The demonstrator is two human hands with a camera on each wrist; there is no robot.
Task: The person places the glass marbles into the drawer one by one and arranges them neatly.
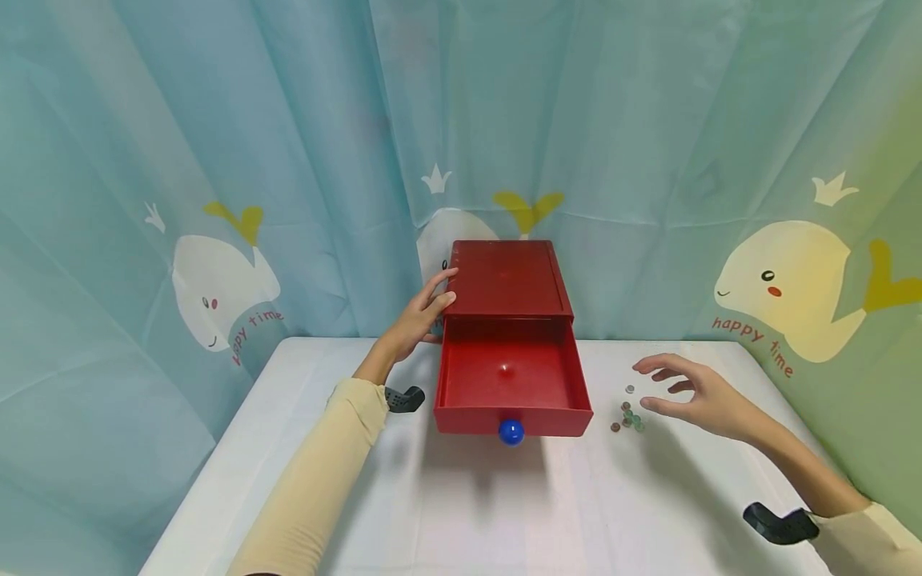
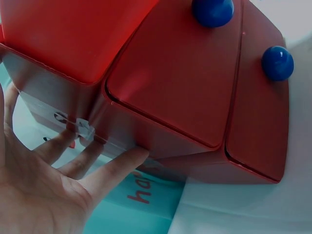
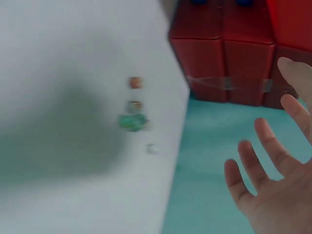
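Observation:
A red drawer cabinet [image 1: 507, 280] stands at the back of the table, built from stacked units with blue knobs. Its top drawer [image 1: 446, 384] is pulled out, and the visible bottom is bare. My left hand [image 1: 414, 324] rests against the cabinet's left side, thumb and fingers spread along it. In the left wrist view, the left fingers [image 2: 114, 168] lie nearly straight on the red wall. My right hand [image 1: 709, 404] hovers over the table's right side, fingers apart and gently bent, holding nothing. Beside it lie several small, round, marble-like pieces [image 1: 627, 418], green, brown and clear.
A blue knob [image 1: 511, 433] juts from the front of the pulled-out drawer, which overhangs the white table [image 1: 576, 512]. Behind the table hangs a blue-green curtain [image 1: 634, 200] printed with whales. Each wrist carries a black strap mount [image 1: 781, 526].

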